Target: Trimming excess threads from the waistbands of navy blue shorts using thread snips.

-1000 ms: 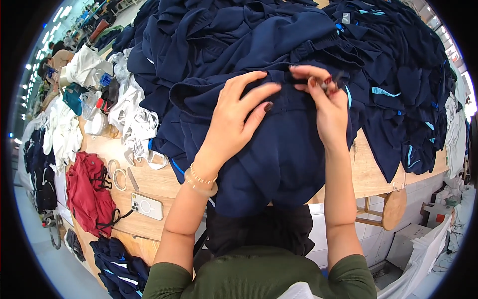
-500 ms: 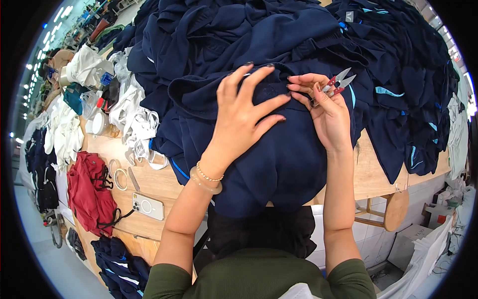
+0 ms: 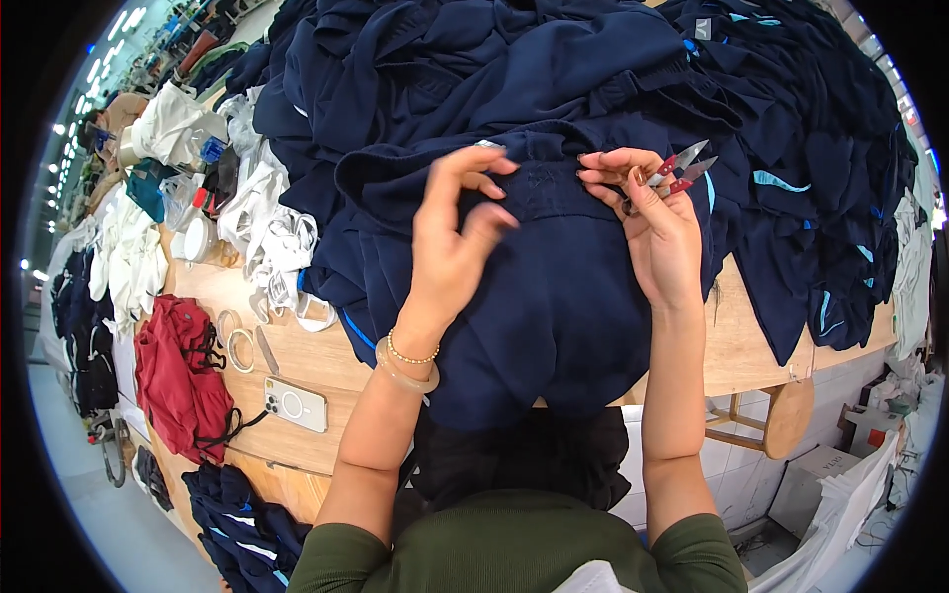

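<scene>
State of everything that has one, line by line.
Left hand: loosely open
Right hand: holding snips
Snips: blades apart
Navy garment: spread out, rumpled
Phone: lying back up
Red cloth: crumpled
White cloth: bunched up

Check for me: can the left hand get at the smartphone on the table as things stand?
Probably yes: the left hand appears empty, and the smartphone lies uncovered on the wooden tabletop, left of the left forearm.

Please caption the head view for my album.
Right hand holding red-handled metal snips, left hand with bent fingers over a navy-blue cloth garment.
</scene>
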Demonstrator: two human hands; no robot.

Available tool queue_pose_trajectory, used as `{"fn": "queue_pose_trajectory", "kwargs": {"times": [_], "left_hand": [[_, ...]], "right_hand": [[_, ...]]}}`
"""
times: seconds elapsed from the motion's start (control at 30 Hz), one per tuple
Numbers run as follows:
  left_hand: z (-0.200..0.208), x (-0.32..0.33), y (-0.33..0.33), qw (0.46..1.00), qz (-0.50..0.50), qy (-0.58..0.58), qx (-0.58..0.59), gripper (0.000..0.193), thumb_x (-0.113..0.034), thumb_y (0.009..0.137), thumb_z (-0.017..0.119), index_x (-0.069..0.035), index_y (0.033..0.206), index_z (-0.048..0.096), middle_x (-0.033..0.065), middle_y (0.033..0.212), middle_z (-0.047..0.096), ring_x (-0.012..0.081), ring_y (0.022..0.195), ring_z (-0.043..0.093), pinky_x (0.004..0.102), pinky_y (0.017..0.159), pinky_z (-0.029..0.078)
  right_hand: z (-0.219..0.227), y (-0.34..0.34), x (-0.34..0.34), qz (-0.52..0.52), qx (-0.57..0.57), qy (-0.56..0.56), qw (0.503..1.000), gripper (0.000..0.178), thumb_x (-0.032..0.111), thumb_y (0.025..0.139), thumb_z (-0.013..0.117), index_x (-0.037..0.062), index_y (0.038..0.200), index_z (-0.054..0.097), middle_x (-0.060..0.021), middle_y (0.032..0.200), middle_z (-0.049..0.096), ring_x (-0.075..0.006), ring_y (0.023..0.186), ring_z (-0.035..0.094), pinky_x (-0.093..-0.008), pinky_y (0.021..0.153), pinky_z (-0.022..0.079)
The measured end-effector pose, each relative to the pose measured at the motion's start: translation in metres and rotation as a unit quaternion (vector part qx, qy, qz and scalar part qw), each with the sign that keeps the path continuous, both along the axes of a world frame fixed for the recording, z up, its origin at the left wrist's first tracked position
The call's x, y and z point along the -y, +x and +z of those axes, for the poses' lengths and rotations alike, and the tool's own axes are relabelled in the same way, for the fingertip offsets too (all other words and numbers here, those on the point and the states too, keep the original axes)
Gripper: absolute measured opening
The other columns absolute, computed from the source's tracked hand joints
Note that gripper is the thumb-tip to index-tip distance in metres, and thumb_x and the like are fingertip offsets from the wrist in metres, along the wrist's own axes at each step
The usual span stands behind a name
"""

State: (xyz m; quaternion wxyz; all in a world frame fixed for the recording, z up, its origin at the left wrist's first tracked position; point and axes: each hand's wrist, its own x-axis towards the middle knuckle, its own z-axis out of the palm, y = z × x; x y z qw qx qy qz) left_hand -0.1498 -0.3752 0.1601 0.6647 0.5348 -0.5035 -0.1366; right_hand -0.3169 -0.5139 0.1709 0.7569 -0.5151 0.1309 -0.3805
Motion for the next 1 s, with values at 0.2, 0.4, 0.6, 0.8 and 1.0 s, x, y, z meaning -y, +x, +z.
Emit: {"fn": "queue_pose_trajectory", "kwargs": {"times": [0.2,0.4,0.6,0.8,1.0], "left_hand": [[-0.005,0.008,-0.011,0.937,0.147,0.041,0.313,0.025,-0.015,0.075,0.082,-0.01,0.099,0.076,-0.0001,0.11,0.063,0.0188,0.092,0.056,0.0346,0.086,0.042],[-0.003,0.006,-0.003,0.964,0.167,-0.056,-0.201,0.022,-0.01,0.105,0.055,0.002,0.088,0.061,0.0068,0.09,0.066,0.012,0.084,0.063,0.0241,0.075,0.052],[0.014,0.0,-0.007,0.96,0.128,-0.022,0.248,0.026,-0.016,0.081,0.08,-0.003,0.102,0.072,0.0045,0.111,0.062,0.0191,0.083,0.059,0.0287,0.077,0.049],[-0.004,0.003,-0.014,0.968,0.178,-0.02,0.176,0.01,0.001,0.079,0.077,-0.001,0.087,0.072,0.0069,0.09,0.067,0.0224,0.074,0.065,0.0286,0.067,0.052],[-0.015,-0.009,-0.013,0.992,0.067,-0.09,-0.049,0.01,-0.003,0.108,0.037,0.004,0.106,0.046,0.0218,0.107,0.07,0.027,0.091,0.073,0.0334,0.085,0.059]], "right_hand": [[0.0,0.002,-0.003,-0.007,-0.01,-0.008,1.0,0.023,0.013,0.104,0.052,-0.0033,0.114,0.064,-0.0178,0.117,0.069,-0.0237,0.109,0.067,-0.0336,0.101,0.05],[0.002,0.001,-0.005,-0.013,-0.012,-0.012,1.0,0.023,0.013,0.104,0.052,-0.0037,0.113,0.065,-0.0175,0.117,0.069,-0.0225,0.108,0.067,-0.0328,0.101,0.049],[0.003,0.002,-0.007,-0.022,-0.028,-0.027,0.999,0.022,0.012,0.103,0.052,-0.0035,0.113,0.065,-0.0171,0.117,0.069,-0.0216,0.107,0.066,-0.0318,0.1,0.049],[0.002,0.003,-0.009,-0.012,-0.009,-0.013,1.0,0.022,0.012,0.103,0.052,-0.0038,0.113,0.065,-0.0174,0.117,0.068,-0.0217,0.107,0.066,-0.0322,0.101,0.049],[0.006,0.004,-0.011,-0.019,-0.011,-0.01,1.0,0.022,0.011,0.103,0.052,-0.0036,0.113,0.065,-0.0162,0.115,0.068,-0.0206,0.104,0.066,-0.0318,0.099,0.049]]}}
